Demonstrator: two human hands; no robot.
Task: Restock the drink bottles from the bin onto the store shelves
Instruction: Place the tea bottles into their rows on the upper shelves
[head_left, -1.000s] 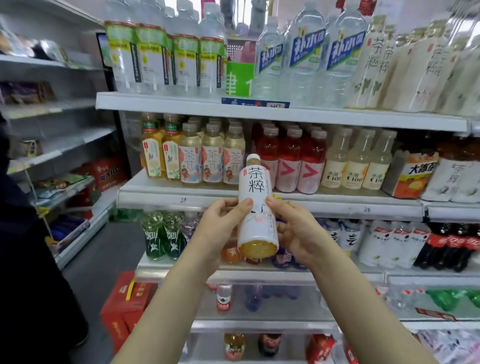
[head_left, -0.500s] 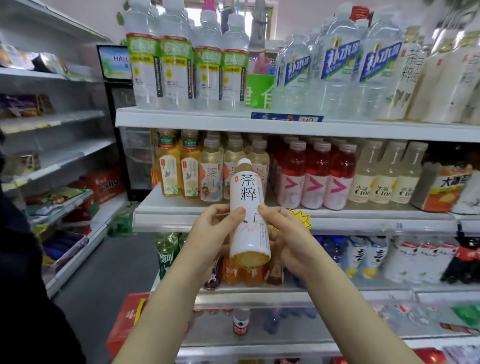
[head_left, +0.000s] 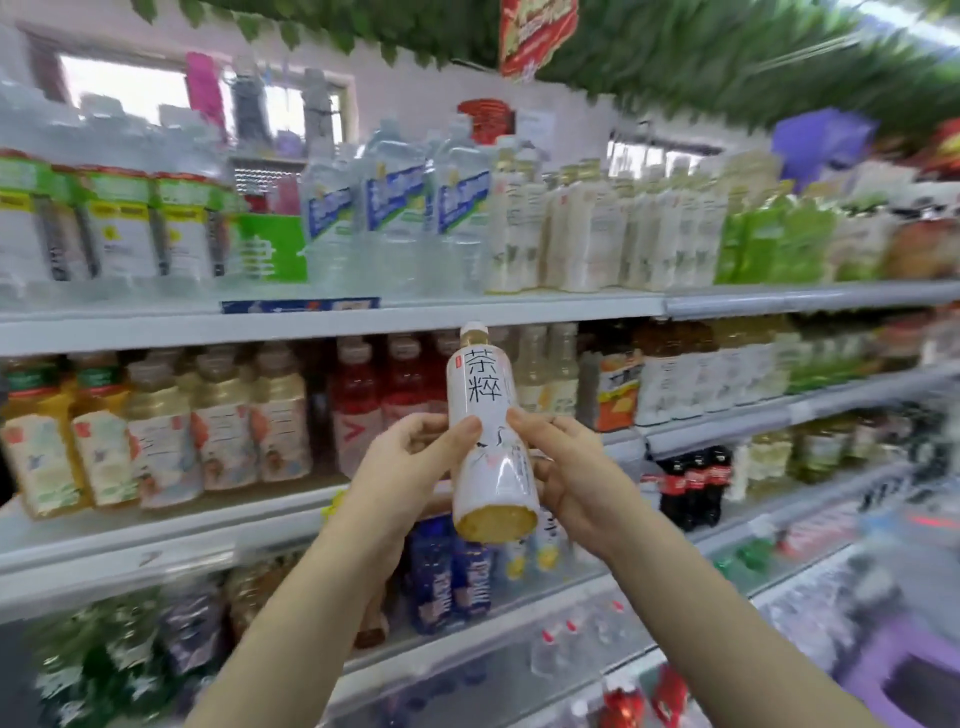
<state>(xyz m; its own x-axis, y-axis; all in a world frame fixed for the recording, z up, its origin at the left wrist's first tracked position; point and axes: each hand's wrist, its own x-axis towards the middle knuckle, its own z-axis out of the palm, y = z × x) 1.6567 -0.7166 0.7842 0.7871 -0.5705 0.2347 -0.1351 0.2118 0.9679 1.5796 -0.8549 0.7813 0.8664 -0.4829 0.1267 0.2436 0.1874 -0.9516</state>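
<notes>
Head view: where is the bottle now?

— Centre of frame. The white-sleeved plastic tea bottle with black characters and a yellow base (head_left: 485, 431) is upright, tipped slightly toward the camera, held in the air in front of the white metal middle shelf (head_left: 130, 540).

And the hands?

— Both grip it. The left hand (head_left: 410, 467) has its thumb on the label front, fingers curled behind; the right hand (head_left: 566, 478) clasps the other side the same way.

What has changed in the last second?

— Not the grip; the view. It has swung up and rightward, blurring everything, so the white top shelf (head_left: 415, 314) now crosses mid-frame, and a row of pale white-sleeved bottles (head_left: 587, 234) stands on it at upper centre, right of the clear blue-labelled water bottles (head_left: 395, 218).

Meaning?

— I judge the person is looking for the matching row. That pale row seems to carry the same sleeve, though blur stops me reading it. If so, the bottle belongs up there; it is not yet shelved. Whether the purple shape (head_left: 904, 670) at lower right is the bin, I cannot tell
</notes>
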